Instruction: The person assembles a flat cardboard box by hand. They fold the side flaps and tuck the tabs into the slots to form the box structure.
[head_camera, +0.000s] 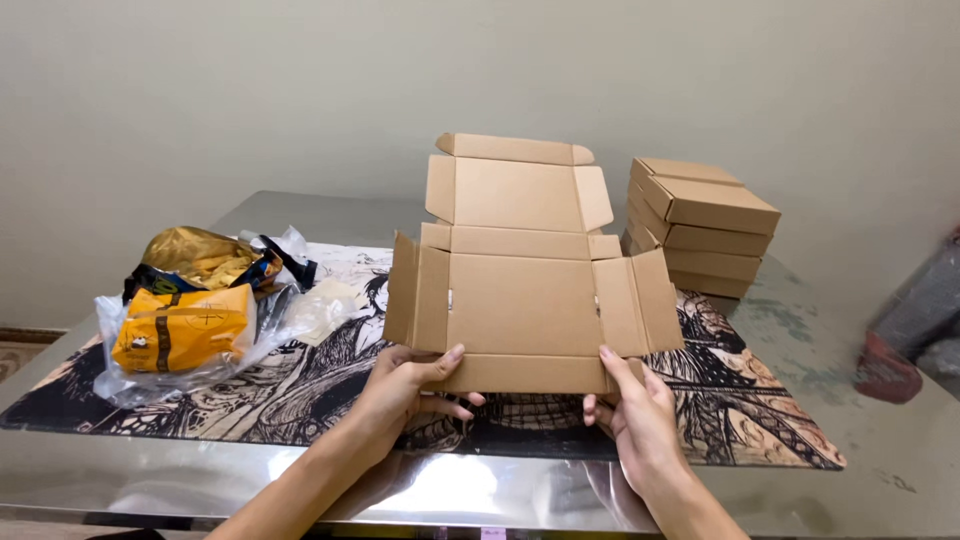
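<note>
Hands (405, 385) (632, 415) gripping (apparently unfolded) cardboard box (520, 300)

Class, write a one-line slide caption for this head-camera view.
Both hands, left hand and right hand, hold an unfolded cardboard box blank above a printed mat.

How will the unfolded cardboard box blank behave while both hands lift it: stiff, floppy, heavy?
The box blank probably feels light: the left hand and right hand hold it up by its bottom edge alone. Its panels look stiff, standing flat. The creased flaps likely swing; the side ones already angle forward.
</note>
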